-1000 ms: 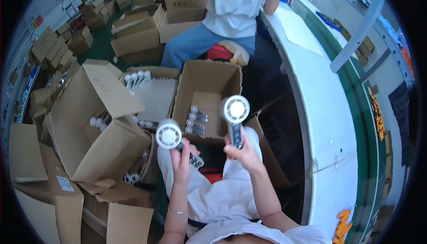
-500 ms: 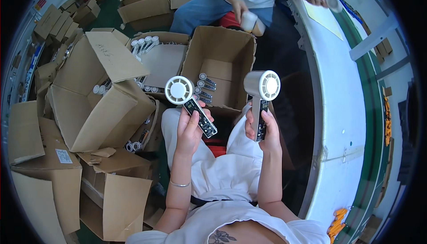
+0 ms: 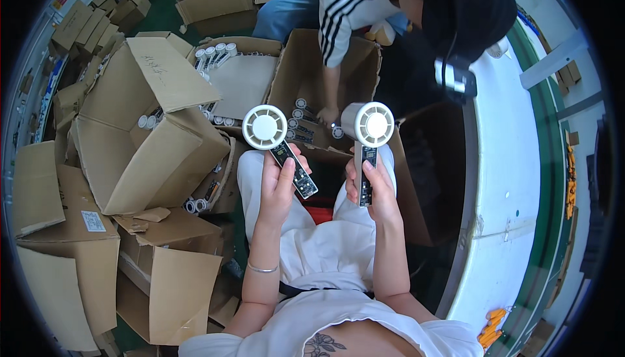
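Wrapped round the handle of a white handheld fan (image 3: 265, 128) is my left hand (image 3: 278, 186); the fan tilts, its round head up and to the left. My right hand (image 3: 381, 191) grips a second handheld fan (image 3: 375, 124), which stands nearly upright with its round grille toward me. Dark circuit boards show along the open handles of both. Both fans are held above my lap, apart from each other. Just beyond them is an open cardboard box (image 3: 364, 70) with several similar fans (image 3: 301, 124) lying in it.
A co-worker (image 3: 351, 5) in a dark cap leans over the box, one hand (image 3: 329, 115) down inside it. Open cartons (image 3: 130, 155) crowd the left, some holding fans. Along the right runs a white-topped bench (image 3: 498, 181), with orange pieces (image 3: 493, 328) near its close end.
My right hand and its fan have shifted slightly left. The co-worker has bent forward and reached into the box, where another fan now shows near their hand.
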The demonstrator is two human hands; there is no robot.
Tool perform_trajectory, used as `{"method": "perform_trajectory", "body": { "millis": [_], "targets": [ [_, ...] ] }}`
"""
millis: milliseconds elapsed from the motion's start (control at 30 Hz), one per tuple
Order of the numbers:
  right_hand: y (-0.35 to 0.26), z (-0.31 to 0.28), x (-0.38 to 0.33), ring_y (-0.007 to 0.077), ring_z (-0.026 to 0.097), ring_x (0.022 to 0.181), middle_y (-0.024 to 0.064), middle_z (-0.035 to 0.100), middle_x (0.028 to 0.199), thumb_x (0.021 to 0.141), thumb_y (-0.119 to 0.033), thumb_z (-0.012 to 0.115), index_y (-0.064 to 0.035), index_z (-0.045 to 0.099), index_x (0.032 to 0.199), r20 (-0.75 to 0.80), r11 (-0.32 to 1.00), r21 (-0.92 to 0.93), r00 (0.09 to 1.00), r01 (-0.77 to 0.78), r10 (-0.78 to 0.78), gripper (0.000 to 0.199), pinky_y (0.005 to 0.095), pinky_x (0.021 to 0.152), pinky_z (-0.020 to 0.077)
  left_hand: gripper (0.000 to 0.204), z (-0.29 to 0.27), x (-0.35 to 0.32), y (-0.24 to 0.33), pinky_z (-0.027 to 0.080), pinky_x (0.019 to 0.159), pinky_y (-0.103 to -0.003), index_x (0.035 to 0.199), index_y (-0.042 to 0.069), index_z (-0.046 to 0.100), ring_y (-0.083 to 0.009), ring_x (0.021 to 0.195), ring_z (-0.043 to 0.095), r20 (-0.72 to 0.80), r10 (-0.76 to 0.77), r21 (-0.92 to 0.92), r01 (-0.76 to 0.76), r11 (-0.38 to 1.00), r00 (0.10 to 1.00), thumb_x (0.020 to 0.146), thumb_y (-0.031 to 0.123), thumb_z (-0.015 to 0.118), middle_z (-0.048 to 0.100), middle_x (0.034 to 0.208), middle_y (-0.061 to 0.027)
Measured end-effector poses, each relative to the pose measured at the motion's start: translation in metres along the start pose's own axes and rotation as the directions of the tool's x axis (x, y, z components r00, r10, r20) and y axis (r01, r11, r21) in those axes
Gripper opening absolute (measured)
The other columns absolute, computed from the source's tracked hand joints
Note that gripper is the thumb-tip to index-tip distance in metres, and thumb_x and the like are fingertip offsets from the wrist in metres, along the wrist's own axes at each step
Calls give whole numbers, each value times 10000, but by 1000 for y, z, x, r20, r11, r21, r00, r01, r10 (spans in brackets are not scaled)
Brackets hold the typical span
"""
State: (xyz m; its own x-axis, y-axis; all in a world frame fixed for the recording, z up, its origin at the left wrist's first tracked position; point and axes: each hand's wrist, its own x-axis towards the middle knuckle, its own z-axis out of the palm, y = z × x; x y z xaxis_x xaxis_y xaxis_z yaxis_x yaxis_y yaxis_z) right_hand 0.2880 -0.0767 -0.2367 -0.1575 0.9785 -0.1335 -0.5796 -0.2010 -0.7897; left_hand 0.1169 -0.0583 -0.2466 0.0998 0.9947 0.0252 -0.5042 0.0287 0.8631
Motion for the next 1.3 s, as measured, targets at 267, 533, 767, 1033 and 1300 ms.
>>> {"method": "perform_trajectory", "body": {
  "millis": [267,533,767,1033,1300],
  "targets": [
    [11,10,3,80,450,509,31,445,751,901,-232,424,-55,352,1105,3,996,-67,998,-63,63,279,201,422,373,177,2,-2,3,423,709,-281,1044,20,398,-122,762,480,26,-18,53,17,998,999,899,122,406,464,882,-64],
    [16,23,8,61,451,517,22,448,758,907,-220,438,-67,334,1097,28,992,-104,996,-77,81,266,189,457,383,216,-1,-2,5,447,719,-237,1086,13,365,-93,776,497,56,-39,7,38,999,998,895,107,401,469,886,-53],
    [17,31,7,63,453,516,25,454,759,906,-222,442,-64,337,1106,-42,982,-181,998,-49,42,275,190,455,385,222,-8,-3,5,445,713,-245,1092,17,367,-99,778,498,58,-17,6,16,1000,998,892,103,406,465,902,-55],
    [17,33,8,63,453,504,23,459,744,904,-203,440,-68,336,1122,-67,983,-170,996,-72,62,276,191,425,375,220,-4,-4,9,435,709,-234,1085,18,369,-99,766,496,8,19,-21,-19,1000,1000,895,121,412,481,864,-59],
    [18,37,9,73,459,523,26,454,745,899,-208,422,-76,348,1099,-53,969,-237,997,-66,55,252,199,442,381,228,-11,-7,8,430,711,-234,1085,15,370,-98,765,499,-3,-8,-16,8,1000,1000,894,130,419,494,848,-63]
  ]
}}
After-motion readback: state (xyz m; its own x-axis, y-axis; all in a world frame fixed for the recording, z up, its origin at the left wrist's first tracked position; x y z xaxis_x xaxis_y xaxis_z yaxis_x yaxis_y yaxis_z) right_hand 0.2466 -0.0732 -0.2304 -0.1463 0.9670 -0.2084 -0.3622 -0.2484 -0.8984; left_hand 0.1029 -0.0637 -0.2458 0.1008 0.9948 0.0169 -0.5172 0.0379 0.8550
